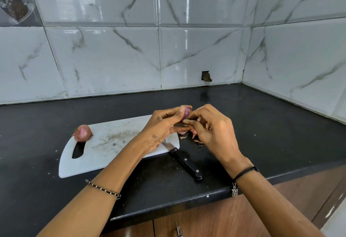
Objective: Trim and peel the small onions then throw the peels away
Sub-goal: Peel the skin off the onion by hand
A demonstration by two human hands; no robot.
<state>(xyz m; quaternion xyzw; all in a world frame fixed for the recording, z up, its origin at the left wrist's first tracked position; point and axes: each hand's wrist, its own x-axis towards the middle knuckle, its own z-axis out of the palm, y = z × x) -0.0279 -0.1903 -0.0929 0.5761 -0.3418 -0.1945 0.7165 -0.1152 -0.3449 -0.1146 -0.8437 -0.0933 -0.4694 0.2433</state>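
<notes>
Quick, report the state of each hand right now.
Left hand: grips the small onion between thumb and fingers.
Right hand: pinches the same onion at its lower end.

Onion (83, 133) on board's (112, 143) left end, knife (184, 160) right.

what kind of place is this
Probably a home kitchen: a black counter backed by marble-look wall tiles, a white cutting board with a small onion on it, and a knife.
</notes>
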